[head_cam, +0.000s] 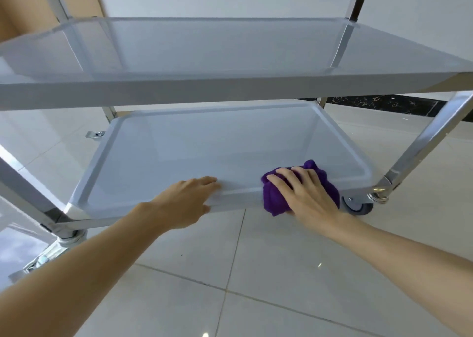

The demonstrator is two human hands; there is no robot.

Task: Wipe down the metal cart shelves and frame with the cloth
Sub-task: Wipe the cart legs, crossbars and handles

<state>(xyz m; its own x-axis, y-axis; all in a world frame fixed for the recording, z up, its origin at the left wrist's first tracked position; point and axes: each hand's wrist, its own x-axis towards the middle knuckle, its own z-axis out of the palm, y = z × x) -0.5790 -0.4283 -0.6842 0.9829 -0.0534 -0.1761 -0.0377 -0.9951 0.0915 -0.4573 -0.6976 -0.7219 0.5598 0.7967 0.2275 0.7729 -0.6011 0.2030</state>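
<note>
A metal cart fills the view, with a middle shelf [230, 91] above and a bottom shelf [204, 144] below. A bunched purple cloth [330, 185] lies on the bottom shelf's near rim, toward its right corner. My right hand [304, 196] lies over the cloth with fingers spread and slightly curled, pressing it against the rim. My left hand [186, 198] rests on the same near rim, left of the cloth, fingers straight on top and thumb under the edge.
Shiny square legs stand at the near left [23, 183] and near right [422, 144] corners, each ending in a caster wheel [358, 207]. White glossy floor tiles [256, 272] spread below. A white wall stands behind the cart, with a dark skirting strip [384, 105].
</note>
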